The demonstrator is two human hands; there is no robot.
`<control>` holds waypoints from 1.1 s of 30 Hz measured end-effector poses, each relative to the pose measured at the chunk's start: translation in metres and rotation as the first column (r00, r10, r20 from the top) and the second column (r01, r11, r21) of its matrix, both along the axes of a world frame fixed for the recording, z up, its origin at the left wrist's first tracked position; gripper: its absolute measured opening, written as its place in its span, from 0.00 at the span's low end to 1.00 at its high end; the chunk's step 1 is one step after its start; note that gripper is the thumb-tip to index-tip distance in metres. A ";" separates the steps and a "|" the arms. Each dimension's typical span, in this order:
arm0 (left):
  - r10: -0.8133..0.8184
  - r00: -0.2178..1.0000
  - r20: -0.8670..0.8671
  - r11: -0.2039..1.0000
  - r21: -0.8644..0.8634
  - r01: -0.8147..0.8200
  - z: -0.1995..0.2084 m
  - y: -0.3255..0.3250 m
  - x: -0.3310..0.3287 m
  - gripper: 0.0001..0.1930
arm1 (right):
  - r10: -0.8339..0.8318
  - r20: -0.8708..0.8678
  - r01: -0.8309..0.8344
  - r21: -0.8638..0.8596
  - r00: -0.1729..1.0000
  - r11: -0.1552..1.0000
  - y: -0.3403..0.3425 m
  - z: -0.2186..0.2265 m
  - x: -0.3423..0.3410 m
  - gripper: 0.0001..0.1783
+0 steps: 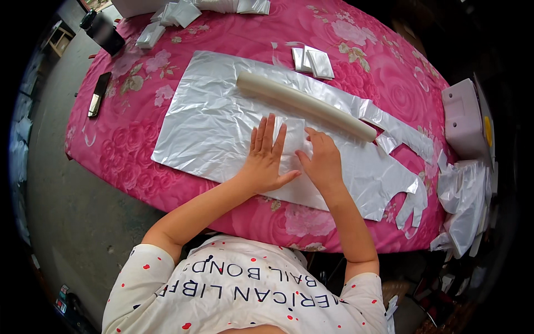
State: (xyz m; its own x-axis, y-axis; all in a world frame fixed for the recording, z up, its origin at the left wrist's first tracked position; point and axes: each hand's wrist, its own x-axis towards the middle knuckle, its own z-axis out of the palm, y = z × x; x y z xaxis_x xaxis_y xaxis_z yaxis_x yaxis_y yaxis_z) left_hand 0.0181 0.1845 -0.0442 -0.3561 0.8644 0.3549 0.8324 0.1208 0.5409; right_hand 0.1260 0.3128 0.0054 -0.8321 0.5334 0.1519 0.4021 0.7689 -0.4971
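Left grip (263, 166) lying flat, fingers spread, on folded film square (291, 133) — right grip (322, 160) sitting half-curled at its right edge — thumb parted, pinching nothing.

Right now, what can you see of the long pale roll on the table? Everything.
The long pale roll is a straight, cream-beige cylinder, smooth and faintly glossy. Its material, and whether it is hollow, can't be told. It lies on its side on the crinkled silvery plastic film, slanting from its far left end to its nearer right end. The right hand is close to its near side but not holding it.
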 end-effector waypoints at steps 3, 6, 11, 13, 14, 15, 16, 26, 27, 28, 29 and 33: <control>-0.042 0.942 0.334 0.998 0.049 0.027 0.023 -0.051 0.004 0.39 | 0.229 -0.039 -0.215 0.221 0.973 0.951 0.003 -0.016 -0.020 0.32; 0.041 0.135 0.990 0.993 -0.055 0.100 0.027 -0.116 0.005 0.18 | 0.278 0.009 -0.270 0.271 0.961 0.924 0.003 -0.041 -0.035 0.40; 0.487 -0.119 0.865 0.872 -0.476 0.110 0.020 -0.218 0.019 0.11 | 0.360 0.009 -0.360 0.036 0.933 0.932 -0.063 -0.050 -0.042 0.50; 0.592 -0.117 0.797 0.806 -0.589 0.067 0.002 -0.246 0.033 0.13 | 0.444 0.020 -0.441 -0.076 0.896 0.894 -0.110 -0.045 -0.039 0.51; 0.551 -0.308 0.776 0.820 -0.572 0.023 0.009 -0.243 0.029 0.14 | 0.464 0.001 -0.461 -0.126 0.886 0.879 -0.127 -0.047 -0.034 0.51; 0.510 -0.360 0.781 0.828 -0.560 -0.041 0.009 -0.243 0.029 0.14 | 0.502 -0.016 -0.498 -0.164 0.865 0.852 -0.149 -0.047 -0.032 0.50; 0.465 -0.409 0.785 0.829 -0.549 -0.111 0.010 -0.240 0.031 0.14 | 0.533 -0.064 -0.533 -0.221 0.844 0.817 -0.167 -0.048 -0.029 0.49; 0.505 0.681 0.530 0.825 -0.528 -0.201 0.042 -0.221 0.030 0.04 | 0.772 -0.038 -0.764 -0.183 0.634 0.619 -0.151 -0.009 -0.028 0.20; 0.396 0.796 0.457 0.875 -0.450 -0.178 0.047 -0.211 0.025 0.04 | 0.802 0.019 -0.788 -0.175 0.597 0.590 -0.141 -0.005 -0.026 0.18; 0.284 0.888 0.362 0.917 -0.372 -0.142 0.051 -0.201 0.019 0.04 | 0.773 0.041 -0.765 -0.117 0.633 0.633 -0.134 -0.005 -0.024 0.09; 0.172 0.953 0.249 0.950 -0.296 -0.094 0.055 -0.191 0.013 0.05 | 0.742 0.033 -0.730 -0.152 0.670 0.666 -0.123 -0.002 -0.021 0.08; 0.170 0.963 0.211 0.978 -0.156 -0.139 0.072 -0.157 -0.004 0.17 | 0.504 -0.096 -0.512 -0.229 0.858 0.828 -0.059 0.009 -0.018 0.07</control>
